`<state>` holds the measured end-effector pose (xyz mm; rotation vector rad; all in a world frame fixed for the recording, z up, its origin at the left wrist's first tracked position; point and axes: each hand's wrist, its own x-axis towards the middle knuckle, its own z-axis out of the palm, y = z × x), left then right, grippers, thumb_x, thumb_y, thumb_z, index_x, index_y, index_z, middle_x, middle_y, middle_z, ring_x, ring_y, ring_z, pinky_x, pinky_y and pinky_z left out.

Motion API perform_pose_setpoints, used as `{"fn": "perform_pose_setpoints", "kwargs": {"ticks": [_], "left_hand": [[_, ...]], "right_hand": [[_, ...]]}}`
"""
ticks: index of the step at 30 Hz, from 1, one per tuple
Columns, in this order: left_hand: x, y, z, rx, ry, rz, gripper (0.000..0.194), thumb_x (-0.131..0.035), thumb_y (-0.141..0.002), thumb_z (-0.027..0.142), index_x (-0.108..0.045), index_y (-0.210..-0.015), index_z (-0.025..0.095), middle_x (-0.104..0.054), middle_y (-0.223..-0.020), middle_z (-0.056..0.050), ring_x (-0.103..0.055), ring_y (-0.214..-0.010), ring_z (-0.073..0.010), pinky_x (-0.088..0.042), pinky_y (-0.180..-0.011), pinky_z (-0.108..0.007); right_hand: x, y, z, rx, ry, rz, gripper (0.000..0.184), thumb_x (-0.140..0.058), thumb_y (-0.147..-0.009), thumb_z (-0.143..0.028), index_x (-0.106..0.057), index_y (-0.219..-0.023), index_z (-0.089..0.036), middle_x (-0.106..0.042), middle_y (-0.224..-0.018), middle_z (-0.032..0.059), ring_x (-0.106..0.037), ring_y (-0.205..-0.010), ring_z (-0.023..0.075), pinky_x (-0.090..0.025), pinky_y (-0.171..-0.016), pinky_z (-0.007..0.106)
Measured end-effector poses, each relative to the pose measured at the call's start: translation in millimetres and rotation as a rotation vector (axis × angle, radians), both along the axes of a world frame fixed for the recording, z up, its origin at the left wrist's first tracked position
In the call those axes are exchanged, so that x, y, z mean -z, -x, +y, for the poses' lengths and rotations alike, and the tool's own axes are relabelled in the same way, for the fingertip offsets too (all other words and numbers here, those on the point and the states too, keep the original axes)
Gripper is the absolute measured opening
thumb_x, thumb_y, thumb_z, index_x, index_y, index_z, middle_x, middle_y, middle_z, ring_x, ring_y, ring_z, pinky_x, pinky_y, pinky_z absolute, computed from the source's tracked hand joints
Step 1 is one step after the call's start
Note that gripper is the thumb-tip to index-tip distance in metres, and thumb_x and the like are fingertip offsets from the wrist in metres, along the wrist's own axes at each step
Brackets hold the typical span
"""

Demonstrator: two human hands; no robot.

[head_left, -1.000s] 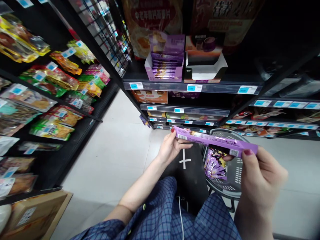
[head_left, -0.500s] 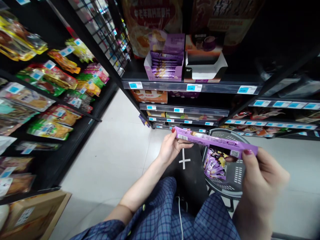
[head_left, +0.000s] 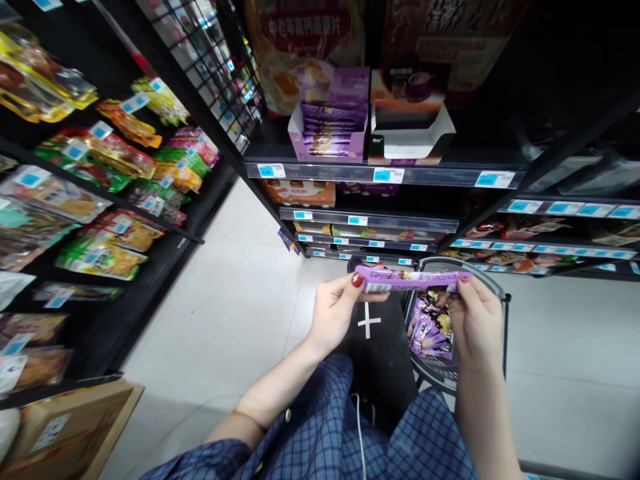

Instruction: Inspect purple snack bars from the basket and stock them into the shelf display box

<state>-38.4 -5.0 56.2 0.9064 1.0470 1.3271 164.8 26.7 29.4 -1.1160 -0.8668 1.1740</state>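
Box (head_left: 300,144) at 12 o'clock, part-full of sachets (head_left: 329,143). L hand (head_left: 334,313), 6 o'clock, pinches one end of purple packet (head_left: 417,280), approx 4 o'clock, not yet in basket (head_left: 440,378) below, where several packs (head_left: 429,335) lie, prob. done; R hand (head_left: 473,317) pinches other end.

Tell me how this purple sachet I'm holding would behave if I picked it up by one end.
The purple sachet is probably light: the left hand and right hand merely pinch its ends. Its glossy surface could feel slightly slippery. Being long and narrow, it might sag at the free end.
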Motion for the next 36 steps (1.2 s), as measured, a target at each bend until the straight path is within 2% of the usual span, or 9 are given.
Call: {"fn": "perform_pose_setpoints", "kwargs": {"ticks": [6,9,12,17,20,24,27,32,36], "left_hand": [[-4.5,0,4,-0.002,0.038,-0.031,0.042,-0.058,-0.082,0.052,-0.072,-0.099,0.015,-0.071,-0.106,-0.01,-0.071,-0.086,-0.0273,-0.061,-0.07,-0.036],[-4.5,2,7,0.001,0.035,-0.078,0.041,-0.059,-0.084,0.043,-0.063,-0.117,0.019,-0.07,-0.11,-0.01,-0.072,-0.083,-0.024,-0.061,-0.07,-0.035],[-2.1,5,11,0.013,0.034,-0.114,0.042,-0.059,-0.086,0.039,-0.054,-0.125,0.024,-0.068,-0.115,-0.009,-0.072,-0.078,-0.0213,-0.062,-0.067,-0.033],[0.3,13,16,0.088,0.015,-0.161,0.028,-0.07,-0.077,0.029,-0.062,-0.102,0.018,-0.068,-0.116,-0.008,-0.072,-0.083,-0.0198,-0.061,-0.071,-0.031],[-0.2,16,18,0.111,0.016,-0.172,0.029,-0.076,-0.07,0.021,-0.064,-0.097,0.017,-0.069,-0.112,-0.007,-0.07,-0.091,-0.0207,-0.061,-0.076,-0.031],[1.9,18,20,0.089,0.033,-0.162,0.031,-0.076,-0.07,0.025,-0.066,-0.098,0.017,-0.071,-0.109,-0.007,-0.071,-0.087,-0.0206,-0.061,-0.074,-0.033],[4.9,18,22,0.026,-0.019,-0.095,0.029,-0.078,-0.068,0.032,-0.068,-0.09,0.016,-0.074,-0.09,-0.006,-0.072,-0.074,-0.0194,-0.062,-0.067,-0.031],[7.0,19,22,-0.114,-0.079,0.081,0.029,-0.072,-0.072,0.043,-0.068,-0.071,0.014,-0.065,-0.051,0.0,-0.063,-0.047,-0.0126,-0.054,-0.049,-0.022],[6.5,21,20,-0.143,-0.042,0.193,0.037,-0.07,-0.074,0.046,-0.061,-0.056,0.014,-0.052,-0.036,0.005,-0.049,-0.033,-0.0062,-0.041,-0.039,-0.017]], "right_hand": [[-0.5,-2,-1,-0.009,-0.001,-0.014,0.012,-0.063,-0.079,-0.025,-0.065,-0.069,-0.018,-0.057,-0.059,-0.0015,-0.051,-0.048,0.0097,-0.044,-0.047,0.022],[-6.5,-2,-3,0.0,0.02,0.056,0.007,-0.068,-0.074,-0.023,-0.07,-0.079,-0.018,-0.062,-0.067,0.0007,-0.054,-0.048,0.0099,-0.045,-0.044,0.022],[-12.6,-2,-6,0.019,0.035,0.111,0.028,-0.071,-0.071,-0.022,-0.069,-0.099,-0.023,-0.064,-0.068,-0.0012,-0.056,-0.046,0.0099,-0.046,-0.041,0.021],[-16.9,-5,-11,-0.039,0.0,0.109,0.013,-0.068,-0.073,-0.026,-0.071,-0.084,-0.02,-0.068,-0.065,0.0006,-0.059,-0.043,0.0103,-0.051,-0.045,0.021],[-17.8,-8,-13,-0.082,-0.024,0.102,0.016,-0.068,-0.074,-0.03,-0.071,-0.086,-0.019,-0.07,-0.066,0.0034,-0.065,-0.048,0.014,-0.055,-0.051,0.023],[-19.2,-9,-16,-0.139,-0.032,0.068,0.021,-0.071,-0.073,-0.029,-0.071,-0.091,-0.019,-0.073,-0.069,0.0053,-0.07,-0.057,0.0169,-0.056,-0.057,0.023],[-20.1,-9,-18,-0.146,-0.003,0.01,0.023,-0.076,-0.068,-0.027,-0.071,-0.089,-0.02,-0.073,-0.07,0.0047,-0.07,-0.06,0.0171,-0.055,-0.055,0.024],[-23.8,-9,-24,-0.006,0.102,-0.203,0.017,-0.076,-0.069,-0.028,-0.072,-0.08,-0.016,-0.058,-0.047,-0.0019,-0.048,-0.037,0.0085,-0.037,-0.036,0.019],[-26.4,-8,-27,0.122,0.096,-0.336,0.016,-0.079,-0.065,-0.029,-0.071,-0.07,-0.015,-0.044,-0.045,-0.0053,-0.035,-0.043,0.0056,-0.024,-0.038,0.02]]}}
